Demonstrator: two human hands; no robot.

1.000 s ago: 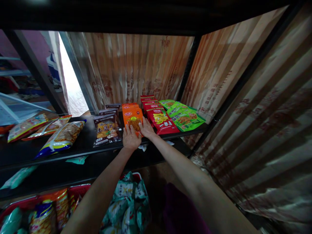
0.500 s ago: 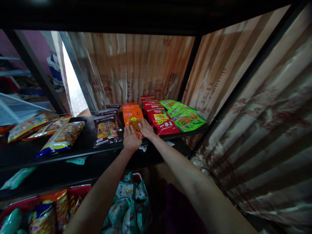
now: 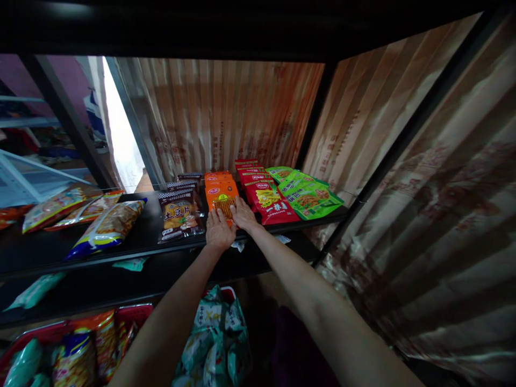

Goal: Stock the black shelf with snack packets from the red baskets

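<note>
Both hands rest on the front orange snack packet (image 3: 221, 194), which lies at the front of an overlapping row on the black shelf (image 3: 141, 236). My left hand (image 3: 220, 232) covers its lower left part, fingers extended and flat. On its lower right side lies my right hand (image 3: 244, 216), fingers also stretched out. To the left is a row of dark brown potato-chip packets (image 3: 180, 216). Red snack packets (image 3: 268, 201) overlap in a row just right of my right hand, with green packets (image 3: 309, 196) beyond them.
Larger snack bags (image 3: 107, 226) lie on the shelf's left part. Below, a red basket (image 3: 133, 312) holds mixed bags, and another basket holds teal bags (image 3: 212, 333). A teal packet (image 3: 36, 291) lies on the lower shelf. Black posts (image 3: 316, 115) and a striped curtain (image 3: 250, 113) enclose the shelf.
The view has shifted slightly, so the shelf and packets sit a little further right. Both hands stay on the orange packet, with hardly any movement.
</note>
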